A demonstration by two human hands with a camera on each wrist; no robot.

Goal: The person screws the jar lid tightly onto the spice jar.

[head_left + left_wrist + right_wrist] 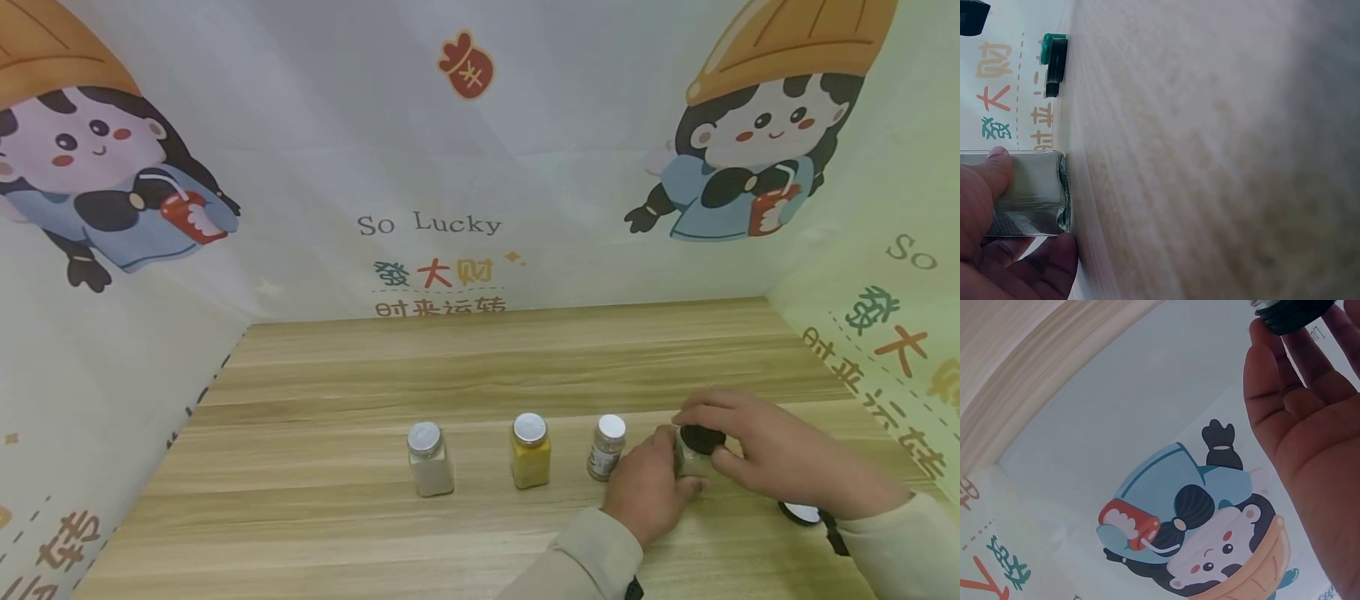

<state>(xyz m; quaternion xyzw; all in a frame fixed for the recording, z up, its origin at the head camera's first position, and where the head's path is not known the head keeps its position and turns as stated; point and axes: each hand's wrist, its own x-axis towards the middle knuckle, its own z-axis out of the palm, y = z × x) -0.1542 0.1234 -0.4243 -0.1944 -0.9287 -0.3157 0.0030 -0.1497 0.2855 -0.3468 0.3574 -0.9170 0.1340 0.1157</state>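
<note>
My left hand (654, 487) grips a clear glass jar (692, 463) low on its body, at the right of the wooden table. In the left wrist view, the thumb lies along one flat side of the glass jar (1032, 181), with the fingers around its base end. Over the jar's mouth is a black screw lid (702, 439). My right hand (776, 446) holds that lid from above, its thumb on the near side and fingers on the far side. The right wrist view catches the ribbed lid (1294, 317) between the fingertips at its top edge.
Left of my hands stand a small white-capped bottle (606, 450), a jar of yellow contents (531, 454) and a jar of pale contents (431, 462). A white disc with a black rim (801, 512) lies under my right forearm. Printed cloth (570, 167) walls the table's back and sides.
</note>
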